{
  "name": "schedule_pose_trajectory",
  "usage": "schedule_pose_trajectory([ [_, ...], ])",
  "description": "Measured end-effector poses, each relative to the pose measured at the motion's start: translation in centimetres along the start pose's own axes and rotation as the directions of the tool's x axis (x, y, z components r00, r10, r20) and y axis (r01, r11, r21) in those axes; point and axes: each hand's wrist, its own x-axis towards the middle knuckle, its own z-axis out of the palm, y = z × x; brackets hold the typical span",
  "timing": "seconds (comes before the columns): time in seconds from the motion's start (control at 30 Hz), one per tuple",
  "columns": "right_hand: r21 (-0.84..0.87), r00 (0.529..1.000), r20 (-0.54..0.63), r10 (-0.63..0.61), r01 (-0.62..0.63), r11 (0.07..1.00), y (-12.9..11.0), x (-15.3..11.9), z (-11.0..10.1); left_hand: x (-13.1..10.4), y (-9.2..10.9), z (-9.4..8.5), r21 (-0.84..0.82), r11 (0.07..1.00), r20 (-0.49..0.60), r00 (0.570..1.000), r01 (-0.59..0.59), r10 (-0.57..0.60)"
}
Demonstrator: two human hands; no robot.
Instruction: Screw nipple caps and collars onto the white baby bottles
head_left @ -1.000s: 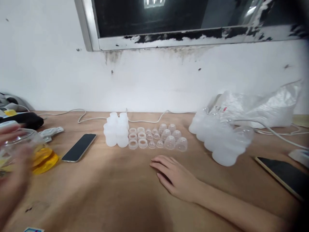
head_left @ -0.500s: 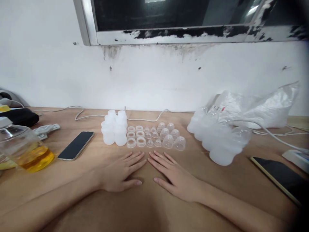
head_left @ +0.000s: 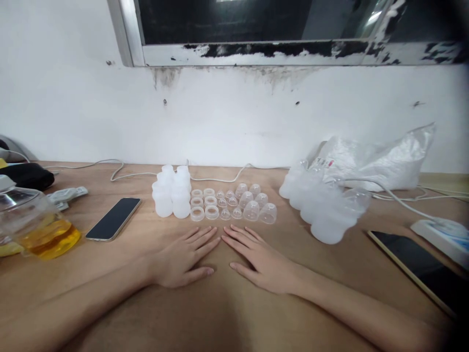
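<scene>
My left hand [head_left: 185,256] lies flat on the wooden table [head_left: 205,318], fingers stretched and thumb apart. Mirroring it, my right hand [head_left: 260,259] rests palm down, its fingertips close to the left ones; both hold nothing. Just beyond the fingertips are rows of small parts: white bottles [head_left: 164,200] standing in a cluster, ring collars [head_left: 197,213], small clear bottle nipples [head_left: 225,213] and clear domed caps [head_left: 251,210]. One front cap [head_left: 268,213] looks tilted. Off to the right stands a group of assembled bottles [head_left: 327,220] with clear caps.
A phone [head_left: 113,219] and a jug of yellow liquid [head_left: 51,237] lie to the left, with a black pouch [head_left: 27,176] behind. At right are a tablet-like device [head_left: 414,269], a power strip [head_left: 443,239] and a white plastic bag [head_left: 381,161]. A cable [head_left: 220,180] runs along the wall.
The camera view has shifted slightly, moving the scene a little left and up. Both hands stay flat in place, and the parts have not moved on the table.
</scene>
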Motion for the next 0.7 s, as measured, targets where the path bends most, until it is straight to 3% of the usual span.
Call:
schedule_pose_trajectory([
  [0.07,0.026,0.991,-0.109,0.075,-0.073,0.997,0.1,0.7,-0.3,0.3,0.0,-0.2,0.047,0.998,-0.063,0.997,0.038,-0.035],
  [0.13,0.08,0.962,-0.188,0.199,-0.187,0.979,0.2,1.7,-0.5,1.0,-0.3,-0.4,0.117,0.984,-0.195,0.975,0.134,-0.109],
  [0.27,0.153,0.918,-0.156,0.366,-0.343,0.927,1.0,4.2,-0.4,3.2,-1.6,-0.3,0.315,0.892,-0.445,0.88,0.324,-0.163],
  [0.4,0.087,0.898,-0.171,0.405,-0.395,0.914,1.5,6.1,0.1,4.9,-2.9,0.5,0.368,0.831,-0.492,0.846,0.416,-0.205],
  [0.57,-0.059,0.889,-0.175,0.423,-0.439,0.897,1.5,6.9,0.5,5.0,-3.1,1.1,0.325,0.858,-0.503,0.841,0.397,-0.199],
  [0.7,-0.079,0.882,-0.17,0.44,-0.458,0.886,1.4,6.9,0.4,5.0,-3.2,1.2,0.296,0.872,-0.5,0.841,0.389,-0.205],
])
